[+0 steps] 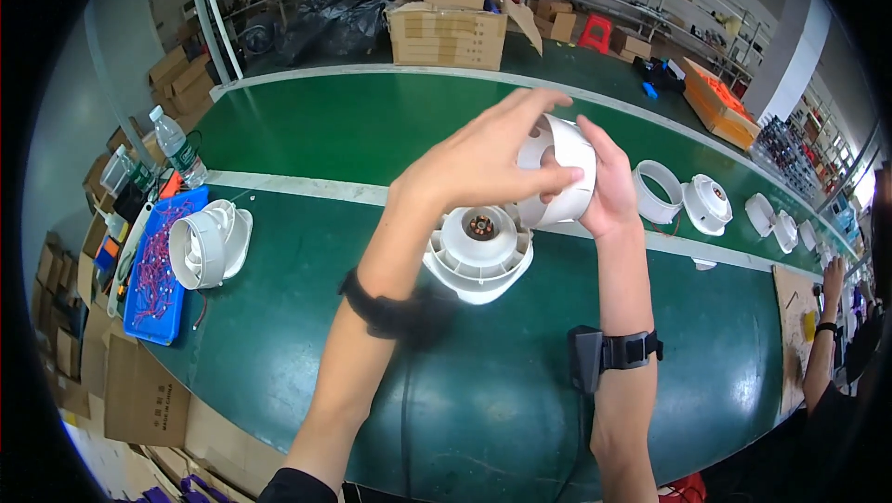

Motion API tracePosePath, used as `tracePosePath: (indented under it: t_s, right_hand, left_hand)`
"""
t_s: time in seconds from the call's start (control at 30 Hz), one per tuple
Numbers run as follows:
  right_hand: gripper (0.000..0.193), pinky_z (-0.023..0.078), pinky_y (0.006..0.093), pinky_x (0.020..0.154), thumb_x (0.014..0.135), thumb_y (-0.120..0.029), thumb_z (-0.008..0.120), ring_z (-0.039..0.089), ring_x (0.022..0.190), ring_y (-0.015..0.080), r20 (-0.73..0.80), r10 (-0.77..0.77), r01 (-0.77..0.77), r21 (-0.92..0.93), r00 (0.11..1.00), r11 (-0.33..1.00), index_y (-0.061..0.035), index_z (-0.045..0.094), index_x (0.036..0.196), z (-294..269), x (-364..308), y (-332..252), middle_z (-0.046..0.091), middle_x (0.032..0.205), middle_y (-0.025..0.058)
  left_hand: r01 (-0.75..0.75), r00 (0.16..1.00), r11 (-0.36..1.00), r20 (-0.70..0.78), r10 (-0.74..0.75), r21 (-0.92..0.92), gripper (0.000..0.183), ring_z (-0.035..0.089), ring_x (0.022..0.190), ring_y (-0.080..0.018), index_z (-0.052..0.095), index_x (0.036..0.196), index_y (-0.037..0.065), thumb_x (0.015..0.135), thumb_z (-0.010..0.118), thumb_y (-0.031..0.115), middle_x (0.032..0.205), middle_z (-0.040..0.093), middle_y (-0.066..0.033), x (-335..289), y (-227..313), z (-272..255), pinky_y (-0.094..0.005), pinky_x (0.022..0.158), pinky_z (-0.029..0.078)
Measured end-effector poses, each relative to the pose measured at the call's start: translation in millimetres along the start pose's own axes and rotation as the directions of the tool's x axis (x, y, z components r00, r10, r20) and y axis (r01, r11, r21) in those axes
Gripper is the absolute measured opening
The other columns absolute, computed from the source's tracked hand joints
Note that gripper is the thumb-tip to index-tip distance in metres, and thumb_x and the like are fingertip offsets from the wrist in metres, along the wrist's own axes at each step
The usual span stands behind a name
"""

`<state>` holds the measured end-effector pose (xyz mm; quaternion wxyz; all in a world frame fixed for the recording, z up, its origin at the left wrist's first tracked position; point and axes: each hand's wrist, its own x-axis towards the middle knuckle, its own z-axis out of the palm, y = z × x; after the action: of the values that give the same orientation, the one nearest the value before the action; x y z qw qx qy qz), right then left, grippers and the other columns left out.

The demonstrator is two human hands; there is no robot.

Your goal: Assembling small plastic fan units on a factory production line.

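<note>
Between both hands I hold a white plastic ring-shaped housing (569, 189), tilted above the table. My left hand (483, 155) grips it from the left, the thumb pressed to its outer wall and the other fingers over its top. My right hand (611, 182) cups its right side. Just below and left of the ring, a round white fan base (480, 257) sits on the green table, with a hub of copper windings in its centre. Part of the base's upper right is hidden behind the ring and my left hand.
At left, a blue tray (153, 319) holds small wired parts, beside another white fan housing (198, 250) and a water bottle (177, 145). More white rings (658, 192) and bases (708, 205) line the belt rightward. A co-worker's hand (833, 275) works at far right. A carton (446, 37) stands behind.
</note>
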<state>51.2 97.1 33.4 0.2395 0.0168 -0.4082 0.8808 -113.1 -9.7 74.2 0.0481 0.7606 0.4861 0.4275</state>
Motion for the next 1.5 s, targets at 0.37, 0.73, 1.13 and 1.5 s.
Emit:
tracePosePath:
  t_s: [0.37, 0.73, 1.13, 1.5]
  right_hand:
    - [0.092, 0.054, 0.0374, 0.051, 0.097, -0.072, 0.013, 0.062, 0.055, 0.026, 0.017, 0.115, -0.103, -0.328, 0.993, 0.939, 0.006, 0.043, 0.137, 31.2, -2.7, 8.8, 0.062, 0.068, 0.0164]
    - [0.096, 0.057, 0.0377, 0.056, 0.095, -0.075, 0.01, 0.066, 0.062, 0.0266, -0.071, 0.069, -0.093, -0.441, 0.995, 0.893, 0.0072, 0.053, 0.122, 30.1, 3.2, 20.4, 0.066, 0.078, 0.0166]
    - [0.088, 0.061, 0.041, 0.061, 0.097, -0.074, 0.018, 0.069, 0.068, 0.0268, -0.098, 0.049, -0.075, -0.276, 0.994, 0.958, 0.0043, 0.053, 0.119, 38.6, 7.8, 26.0, 0.066, 0.085, 0.0152]
    - [0.082, 0.058, 0.0407, 0.057, 0.099, -0.071, 0.018, 0.067, 0.062, 0.0272, 0.047, 0.078, -0.066, -0.216, 0.996, 0.974, 0.0024, 0.05, 0.116, 35.8, 6.4, 22.9, 0.064, 0.076, 0.0173]
  left_hand:
    - [0.303, 0.928, 0.952, 0.214, -0.304, 0.038, 0.079, 0.063, 0.106, -0.0289, 0.048, 0.14, 0.002, 0.082, 0.076, 0.049, 0.125, 0.062, -0.018, -9.1, -12.7, -24.5, -0.0387, 0.085, 0.053]
    - [0.245, 0.942, 0.967, 0.22, -0.254, 0.066, 0.087, 0.064, 0.105, -0.0312, 0.05, 0.138, 0.0, 0.074, 0.082, 0.049, 0.121, 0.063, -0.0201, -4.2, -5.4, -10.1, -0.0377, 0.087, 0.053]
    - [0.14, 0.985, 0.983, 0.082, -0.15, 0.115, 0.06, 0.063, 0.108, -0.0346, 0.06, 0.129, 0.0, 0.084, 0.073, 0.037, 0.121, 0.062, -0.0214, -6.5, -11.0, -0.8, -0.0398, 0.091, 0.051]
    - [0.348, 0.936, 0.932, -0.011, -0.351, -0.1, 0.037, 0.067, 0.07, -0.0217, 0.071, 0.11, -0.003, 0.094, 0.063, 0.03, 0.082, 0.067, -0.0138, 5.5, -2.7, -7.8, -0.0371, 0.069, 0.055]
